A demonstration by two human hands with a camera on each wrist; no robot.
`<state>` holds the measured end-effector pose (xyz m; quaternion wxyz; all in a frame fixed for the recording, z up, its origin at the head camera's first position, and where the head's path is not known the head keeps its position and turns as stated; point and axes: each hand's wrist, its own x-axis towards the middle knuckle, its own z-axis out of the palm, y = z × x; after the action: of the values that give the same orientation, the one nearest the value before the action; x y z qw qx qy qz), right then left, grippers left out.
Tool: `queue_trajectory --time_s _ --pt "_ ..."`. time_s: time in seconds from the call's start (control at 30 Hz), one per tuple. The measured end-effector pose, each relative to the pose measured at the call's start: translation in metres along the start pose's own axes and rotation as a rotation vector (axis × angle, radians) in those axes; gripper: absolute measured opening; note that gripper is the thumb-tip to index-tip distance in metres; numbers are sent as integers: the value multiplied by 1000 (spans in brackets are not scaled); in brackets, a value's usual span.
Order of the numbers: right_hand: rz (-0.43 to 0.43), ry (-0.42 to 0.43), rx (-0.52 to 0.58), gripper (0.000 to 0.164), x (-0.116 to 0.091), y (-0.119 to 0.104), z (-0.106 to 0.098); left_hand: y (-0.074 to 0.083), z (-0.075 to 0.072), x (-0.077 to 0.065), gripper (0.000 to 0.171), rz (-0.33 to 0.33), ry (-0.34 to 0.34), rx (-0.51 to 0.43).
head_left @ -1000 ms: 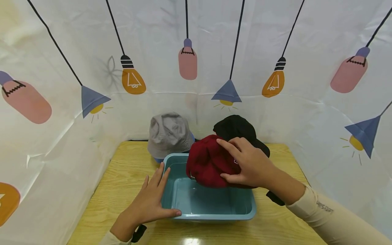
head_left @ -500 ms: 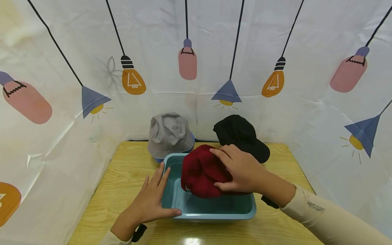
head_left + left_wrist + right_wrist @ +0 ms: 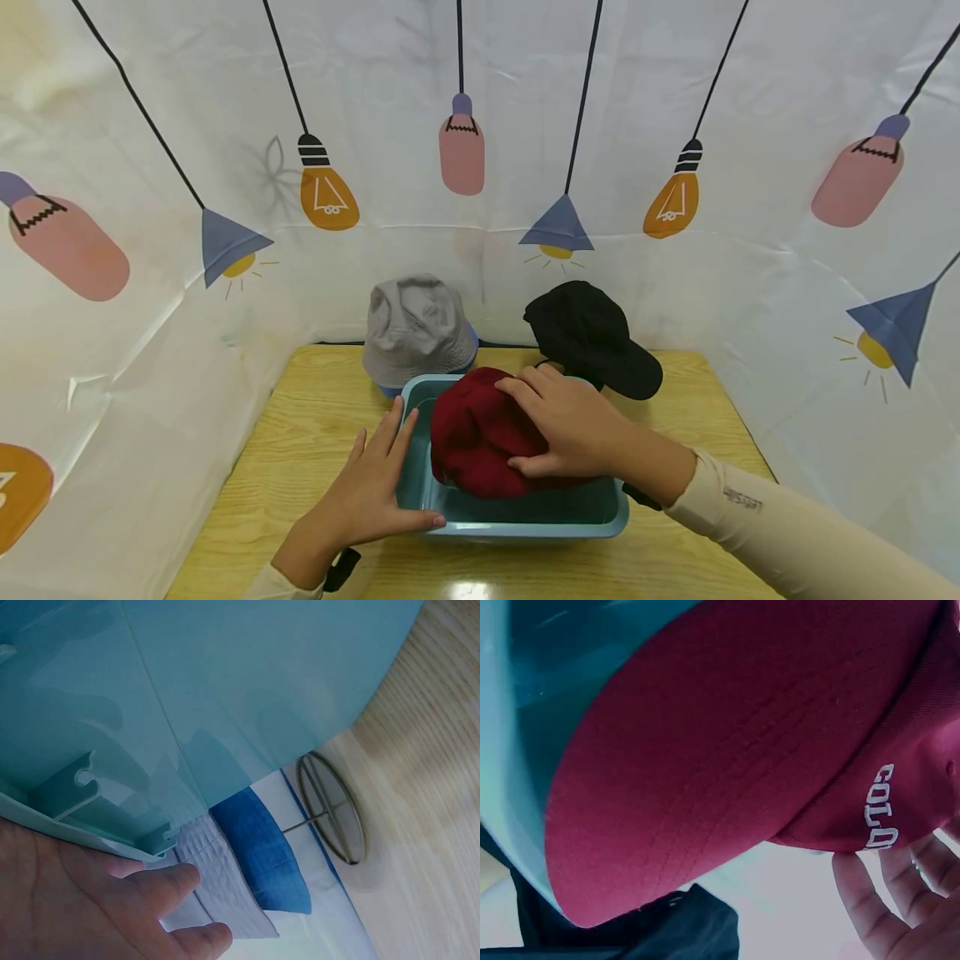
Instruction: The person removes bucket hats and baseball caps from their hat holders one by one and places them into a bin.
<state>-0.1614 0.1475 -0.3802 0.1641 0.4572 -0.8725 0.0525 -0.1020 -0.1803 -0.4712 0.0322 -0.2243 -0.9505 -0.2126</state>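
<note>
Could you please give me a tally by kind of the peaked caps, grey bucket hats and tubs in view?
Peaked caps: 2, the red cap and the black cap
Grey bucket hats: 1, the grey hat; whether the blue fabric under it is a separate hat, I cannot tell
Tubs: 1, the blue-green tub
Total: 4

The dark red cap [image 3: 476,437], white-lettered and crown up, is gripped by the right hand [image 3: 573,421], brim beneath that wrist, over the light-blue rectangular basin [image 3: 517,530], which the left hand [image 3: 367,492] touches.
</note>
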Motion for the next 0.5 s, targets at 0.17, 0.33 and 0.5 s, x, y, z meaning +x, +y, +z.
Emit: queue_trajectory --time_s 0.17,0.33,0.5 --pt "-7 -38 -7 89 4 -5 3 1 -1 -1 138 -2 -2 -9" --pt "-3 -80 26 88 6 -8 8 0 0 -1 139 -3 -2 -16" --pt "3 -109 41 88 6 -10 12 -1 1 -1 140 -2 1 -20"
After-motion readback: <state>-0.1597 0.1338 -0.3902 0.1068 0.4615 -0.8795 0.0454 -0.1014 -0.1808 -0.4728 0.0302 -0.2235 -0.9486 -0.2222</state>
